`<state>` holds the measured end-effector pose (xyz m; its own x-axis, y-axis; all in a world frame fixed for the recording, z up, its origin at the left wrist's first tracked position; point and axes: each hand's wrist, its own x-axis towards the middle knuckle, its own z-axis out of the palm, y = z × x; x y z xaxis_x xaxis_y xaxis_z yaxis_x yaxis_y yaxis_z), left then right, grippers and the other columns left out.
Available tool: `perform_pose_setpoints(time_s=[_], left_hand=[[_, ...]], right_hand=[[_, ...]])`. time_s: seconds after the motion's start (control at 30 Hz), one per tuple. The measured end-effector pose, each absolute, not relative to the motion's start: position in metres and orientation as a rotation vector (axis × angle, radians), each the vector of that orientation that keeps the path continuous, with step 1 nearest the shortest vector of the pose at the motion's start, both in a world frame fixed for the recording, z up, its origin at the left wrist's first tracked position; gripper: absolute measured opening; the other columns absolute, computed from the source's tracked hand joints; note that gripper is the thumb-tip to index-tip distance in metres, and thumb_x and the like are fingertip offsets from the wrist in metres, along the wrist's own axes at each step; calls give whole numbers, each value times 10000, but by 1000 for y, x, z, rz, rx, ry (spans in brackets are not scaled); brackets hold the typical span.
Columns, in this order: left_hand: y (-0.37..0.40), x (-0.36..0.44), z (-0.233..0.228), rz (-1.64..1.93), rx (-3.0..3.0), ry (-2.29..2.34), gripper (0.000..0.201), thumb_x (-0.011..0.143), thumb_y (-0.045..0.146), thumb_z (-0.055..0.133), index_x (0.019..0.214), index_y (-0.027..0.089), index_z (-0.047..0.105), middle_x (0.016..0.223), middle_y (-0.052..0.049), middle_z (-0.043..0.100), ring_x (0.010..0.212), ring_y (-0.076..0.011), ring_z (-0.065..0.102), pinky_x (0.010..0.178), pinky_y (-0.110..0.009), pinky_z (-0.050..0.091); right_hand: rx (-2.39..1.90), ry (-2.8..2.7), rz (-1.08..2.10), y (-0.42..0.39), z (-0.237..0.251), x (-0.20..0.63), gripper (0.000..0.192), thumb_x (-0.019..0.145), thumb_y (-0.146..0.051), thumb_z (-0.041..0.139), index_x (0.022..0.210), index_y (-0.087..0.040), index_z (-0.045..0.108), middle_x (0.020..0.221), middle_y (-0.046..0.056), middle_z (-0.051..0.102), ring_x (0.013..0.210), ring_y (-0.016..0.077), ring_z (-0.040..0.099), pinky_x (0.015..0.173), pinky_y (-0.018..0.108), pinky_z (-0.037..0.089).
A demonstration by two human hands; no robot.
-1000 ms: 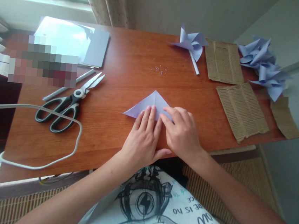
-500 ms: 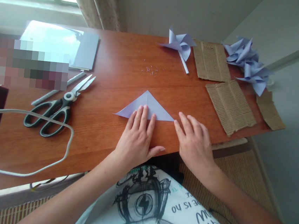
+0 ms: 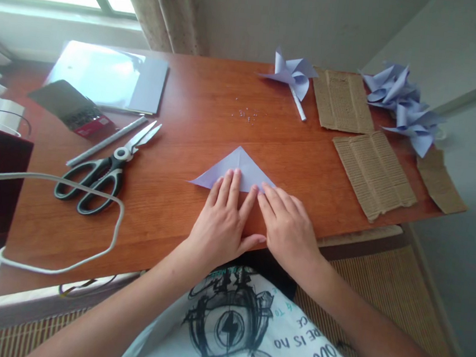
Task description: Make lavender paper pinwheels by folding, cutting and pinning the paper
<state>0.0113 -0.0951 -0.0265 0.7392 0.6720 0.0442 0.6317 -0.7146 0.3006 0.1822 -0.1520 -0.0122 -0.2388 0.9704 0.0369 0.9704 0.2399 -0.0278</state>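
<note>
A pale purple sheet of paper [image 3: 239, 162], folded into a triangle, lies on the wooden table with its peak pointing away from me. My left hand [image 3: 221, 216] presses flat on its lower middle, fingers spread and thumb out to the right. Close beside it, my right hand [image 3: 290, 223] rests with its fingers stretched out over the paper's right part and lower edge. The right corner of the triangle is hidden beneath those fingers. Neither hand grips anything.
Left are scissors [image 3: 117, 161], a grey rod [image 3: 107, 140], a small open box [image 3: 70, 106], a laptop-like silver slab [image 3: 148, 85] and a white cable [image 3: 117, 228]. A paper pinwheel [image 3: 294, 74], cardboard pieces [image 3: 375, 175] and more pinwheels [image 3: 398, 93] lie at the right. Tiny bits [image 3: 246, 113] are scattered behind the paper.
My right hand has slid left along the paper's lower edge, from the right corner to beside my left hand. The left hand stays on the paper. The view has shifted slightly.
</note>
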Motion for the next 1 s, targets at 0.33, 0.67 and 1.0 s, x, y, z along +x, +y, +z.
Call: perform_pose_setpoints(time_s=[0.33, 0.67, 1.0], left_hand=[[-87, -13, -27, 175, 2739, 906, 997, 902, 763, 446, 1570, 29, 351, 1664, -333, 163, 1573, -436, 130, 1255, -559, 192], [-93, -63, -23, 127, 2787, 1097, 929, 948, 673, 457, 1558, -18, 340, 1671, -293, 204, 1577, -394, 168, 1264, -528, 226], [-113, -73, -26, 282, 2649, 1481, 849, 975, 557, 479, 1562, -24, 282, 1651, -331, 223, 1560, -443, 193, 1218, -613, 286]], right_hand=[[-1948, -2435, -67, -153, -9, 177, 463, 1003, -127, 428, 1440, -64, 570, 1535, 160, 545, 1348, 329, 533, 1067, 468, 463], [-1946, -2409, -24, -152, -10, 179, 472, 1004, -95, 395, 1442, -53, 566, 1540, 141, 544, 1349, 314, 530, 1060, 453, 470], [-1922, -2355, 55, -152, -13, 181, 475, 987, -101, 430, 1437, -94, 581, 1523, 144, 560, 1344, 322, 517, 1076, 480, 469]])
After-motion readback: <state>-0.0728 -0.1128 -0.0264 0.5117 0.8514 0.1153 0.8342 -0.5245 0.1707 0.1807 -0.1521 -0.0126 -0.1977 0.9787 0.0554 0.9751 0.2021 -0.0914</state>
